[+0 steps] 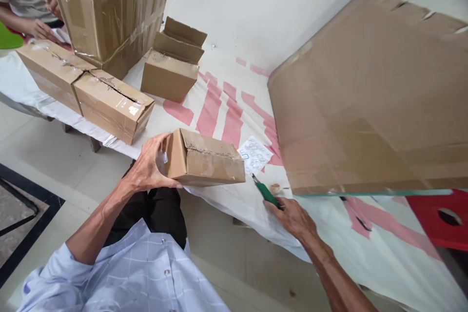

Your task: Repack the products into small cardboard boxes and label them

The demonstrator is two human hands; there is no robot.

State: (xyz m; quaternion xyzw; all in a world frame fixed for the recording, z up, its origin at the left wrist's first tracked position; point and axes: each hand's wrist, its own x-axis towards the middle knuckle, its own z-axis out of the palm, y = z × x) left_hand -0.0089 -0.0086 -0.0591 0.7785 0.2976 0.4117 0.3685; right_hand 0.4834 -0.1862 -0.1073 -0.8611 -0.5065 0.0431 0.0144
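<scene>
At the worktop's (pixel 252 204) near edge, a carton (pixel 214 161) is pinched by the left hand's (pixel 149 165) fingers. A green cutter (pixel 267 194) is gripped by the right hand's (pixel 295 218).

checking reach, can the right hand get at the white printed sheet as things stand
Probably yes: the sheet lies close to the tip of the green tool in the right hand, and nothing seems to block the way, though the tool occupies its grip.

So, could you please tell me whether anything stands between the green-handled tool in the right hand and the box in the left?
Nothing visible does: the gap between the green-handled tool in the right hand and the box in the left hand looks open. A printed sheet lies flat beside the box's end.
</scene>
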